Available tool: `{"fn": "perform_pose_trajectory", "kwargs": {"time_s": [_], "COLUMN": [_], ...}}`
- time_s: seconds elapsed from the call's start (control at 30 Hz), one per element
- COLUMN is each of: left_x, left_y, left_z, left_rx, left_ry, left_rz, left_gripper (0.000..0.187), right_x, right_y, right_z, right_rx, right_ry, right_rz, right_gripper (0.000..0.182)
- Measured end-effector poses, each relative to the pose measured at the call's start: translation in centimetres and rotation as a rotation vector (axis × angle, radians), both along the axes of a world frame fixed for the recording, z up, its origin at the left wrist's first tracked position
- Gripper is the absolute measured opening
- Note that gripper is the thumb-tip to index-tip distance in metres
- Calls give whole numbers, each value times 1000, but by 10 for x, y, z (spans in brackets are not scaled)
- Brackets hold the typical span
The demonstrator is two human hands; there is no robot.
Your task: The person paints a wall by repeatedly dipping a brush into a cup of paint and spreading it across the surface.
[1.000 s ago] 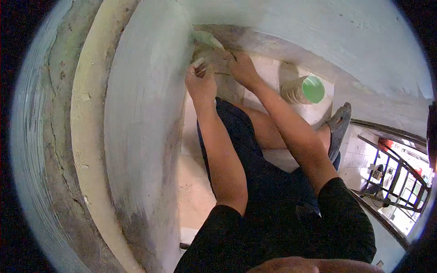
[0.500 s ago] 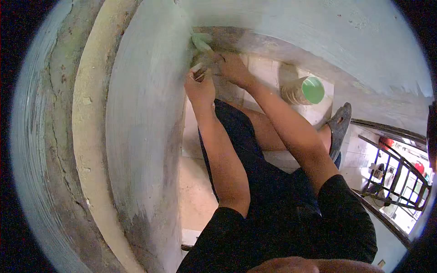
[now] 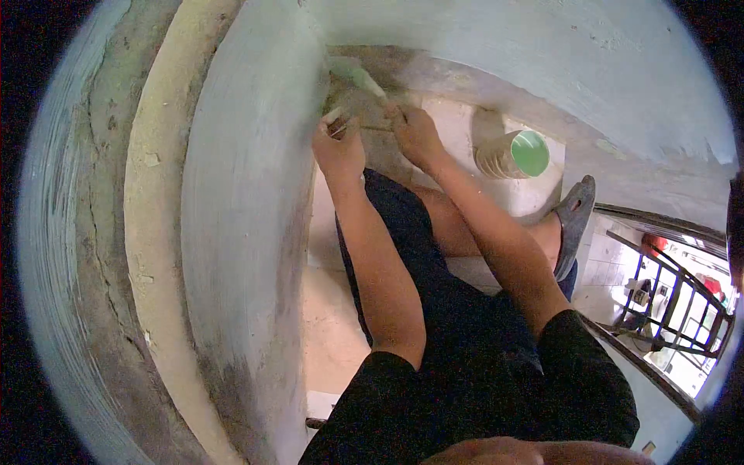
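My right hand (image 3: 418, 137) is closed round the handle of a paintbrush (image 3: 372, 85). The brush head, coated pale green, lies against the base of the wall in the corner. My left hand (image 3: 339, 153) is curled near the left wall, just below the brush. Something small and pale shows at its fingers, but I cannot make out what it is. To the right of my right hand stands a bucket (image 3: 494, 155) with light green paint (image 3: 531, 153) showing in its mouth.
A pale painted wall (image 3: 248, 194) rises close on my left, and another wall (image 3: 604, 77) runs along the far side. Tiled floor (image 3: 453, 116) lies between them. My sandalled foot (image 3: 576, 221) rests right of the bucket. A dark metal frame (image 3: 674, 294) stands by the bright opening.
My right hand has drawn back to the right and slightly down, away from my left hand. The brush is now more slanted and more of its handle shows. My left hand has barely moved.
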State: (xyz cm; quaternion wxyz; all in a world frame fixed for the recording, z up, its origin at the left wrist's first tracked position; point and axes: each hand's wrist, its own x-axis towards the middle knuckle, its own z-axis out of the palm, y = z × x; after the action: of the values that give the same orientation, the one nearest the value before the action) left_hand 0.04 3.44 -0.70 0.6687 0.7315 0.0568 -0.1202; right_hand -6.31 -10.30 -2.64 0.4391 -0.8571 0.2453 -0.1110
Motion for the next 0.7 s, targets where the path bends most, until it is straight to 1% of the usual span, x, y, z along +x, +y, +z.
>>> {"fn": "perform_pose_trajectory", "kwargs": {"time_s": [0.07, 0.2, 0.27, 0.37, 0.4, 0.47, 0.5, 0.57, 0.6, 0.63, 0.67, 0.7], "left_x": [-1, -3, 1, 0, 2, 6, 4, -1, -2, -2, -3, -3], "left_y": [-1, -6, -2, -4, -3, 0, -1, -3, -3, -4, -5, -6], "left_z": [4, 9, 0, 13, 6, -15, -12, -1, -2, -3, -5, -4], "left_rx": [133, 113, 20, 29, 27, 38, 38, -13, -14, -9, -4, -5], "left_ry": [-44, -38, -34, 10, 10, -28, -27, 11, 10, -3, -15, -15], "left_rz": [-59, -10, -40, -28, -27, -34, -36, 5, 2, 9, 14, 7], "left_gripper": [34, 32, 32, 32, 32, 31, 31, 30, 30, 31, 31, 31], "right_x": [7, 39, 55, 44, 37, 19, 10, -8, -13, -16, -17, -13], "right_y": [12, 14, 9, -4, -8, -13, -12, -5, -1, 1, 3, 6], "right_z": [5, 4, -5, 4, 5, 0, 2, 11, 16, 21, 26, 23], "right_rx": [57, -8, -82, -31, -32, 20, 20, 45, 44, 42, 40, 39], "right_ry": [-70, -64, 39, -11, -10, -32, -31, -65, -67, -17, 35, 35], "right_rz": [-4, 61, 45, 37, 38, -82, -83, -214, -216, -150, -86, -93], "right_gripper": [42, 43, 46, 46, 46, 45, 45, 43, 43, 36, 35, 35]}}
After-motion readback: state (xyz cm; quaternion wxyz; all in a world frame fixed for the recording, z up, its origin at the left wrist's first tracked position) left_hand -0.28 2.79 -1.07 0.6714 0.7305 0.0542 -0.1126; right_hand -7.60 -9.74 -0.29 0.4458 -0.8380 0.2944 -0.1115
